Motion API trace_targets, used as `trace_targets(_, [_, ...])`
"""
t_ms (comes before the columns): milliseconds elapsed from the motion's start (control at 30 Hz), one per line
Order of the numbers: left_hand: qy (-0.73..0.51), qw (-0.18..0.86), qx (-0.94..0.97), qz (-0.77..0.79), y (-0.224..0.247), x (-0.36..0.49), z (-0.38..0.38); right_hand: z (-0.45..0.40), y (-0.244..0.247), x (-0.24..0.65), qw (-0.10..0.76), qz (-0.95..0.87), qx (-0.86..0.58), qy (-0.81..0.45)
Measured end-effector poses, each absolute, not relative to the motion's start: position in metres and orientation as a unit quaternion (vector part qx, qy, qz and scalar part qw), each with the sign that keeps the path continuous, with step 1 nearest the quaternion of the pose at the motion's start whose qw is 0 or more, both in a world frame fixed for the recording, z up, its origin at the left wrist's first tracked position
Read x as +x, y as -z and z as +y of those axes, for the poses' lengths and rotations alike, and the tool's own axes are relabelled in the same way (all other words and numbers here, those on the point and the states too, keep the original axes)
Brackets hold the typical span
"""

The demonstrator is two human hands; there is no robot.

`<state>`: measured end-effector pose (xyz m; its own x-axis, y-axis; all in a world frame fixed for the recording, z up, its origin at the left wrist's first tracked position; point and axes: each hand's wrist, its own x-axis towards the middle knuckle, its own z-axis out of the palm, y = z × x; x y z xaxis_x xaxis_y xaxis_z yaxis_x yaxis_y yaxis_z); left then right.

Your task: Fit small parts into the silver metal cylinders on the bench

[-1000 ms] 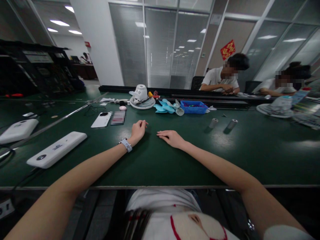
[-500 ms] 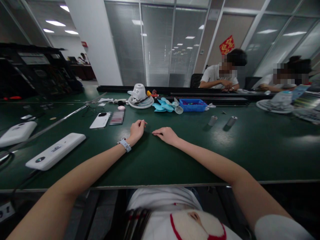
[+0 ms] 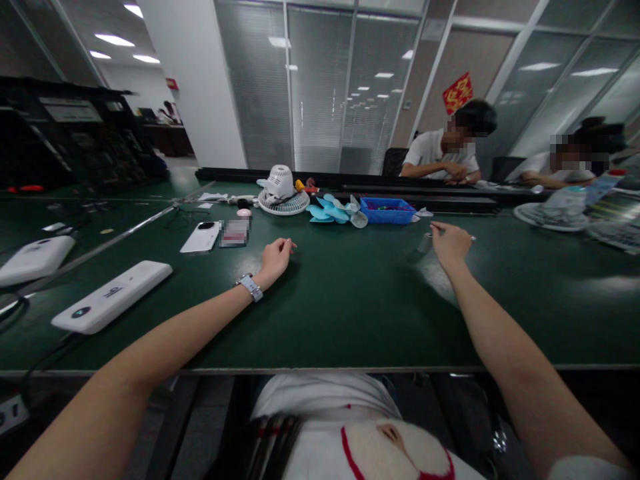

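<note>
My left hand (image 3: 275, 259), with a watch at the wrist, rests over the green table with its fingers curled and drawn together. Whatever its fingertips may hold is too small to make out. Farther right, my right hand (image 3: 451, 245) reaches out with thumb and fingers pinched together; anything between them is hidden. Just left of its fingers stands a small grey metal cylinder (image 3: 425, 244), partly covered by the hand. A second cylinder is almost wholly hidden behind my right hand, with only a bit of its edge showing.
Along the back lie a white fan part (image 3: 280, 187), light-blue fan blades (image 3: 327, 210) and a blue bin (image 3: 387, 212). On the left are a phone (image 3: 201, 237) and a long white device (image 3: 115, 297). Two people sit across, at right.
My right hand has moved from beside my left hand far to the right, over to the metal cylinders. My left hand has stayed nearly in place.
</note>
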<state>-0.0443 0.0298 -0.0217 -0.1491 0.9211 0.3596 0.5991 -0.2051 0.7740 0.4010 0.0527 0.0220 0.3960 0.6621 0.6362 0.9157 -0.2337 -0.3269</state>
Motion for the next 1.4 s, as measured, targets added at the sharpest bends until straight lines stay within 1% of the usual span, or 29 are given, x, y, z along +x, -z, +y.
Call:
trace_targets(67, [-0.454, 0.177, 0.63, 0.605, 0.021, -0.044, 0.03, 0.054, -0.016, 0.403, 0.33, -0.519, -0.771, 0.164])
trace_targets(300, [-0.448, 0.178, 0.634, 0.605, 0.019, -0.043, 0.027, 0.054, -0.012, 0.401, 0.348, -0.516, -0.769, 0.145])
trace_targets(533, [-0.447, 0.179, 0.636, 0.603, 0.021, -0.044, 0.029, 0.059, -0.015, 0.399, 0.3, -0.52, -0.791, 0.115])
trace_targets(767, [-0.448, 0.184, 0.631, 0.606, 0.02, -0.042, 0.027, 0.055, 0.012, 0.398, 0.358, -0.52, -0.763, 0.141])
trace_targets(933, [-0.445, 0.186, 0.633, 0.606, 0.019, -0.042, 0.026, 0.057, 0.017, 0.395, 0.364, -0.502, -0.772, 0.142])
trace_targets(1267, [-0.441, 0.188, 0.63, 0.61, 0.018, -0.041, 0.026, 0.055, 0.015, 0.392, 0.383, -0.518, -0.757, 0.109])
trace_targets(1400, [-0.441, 0.186, 0.633, 0.609, 0.02, -0.042, 0.027, 0.057, 0.017, 0.391, 0.417, -0.457, -0.783, 0.057])
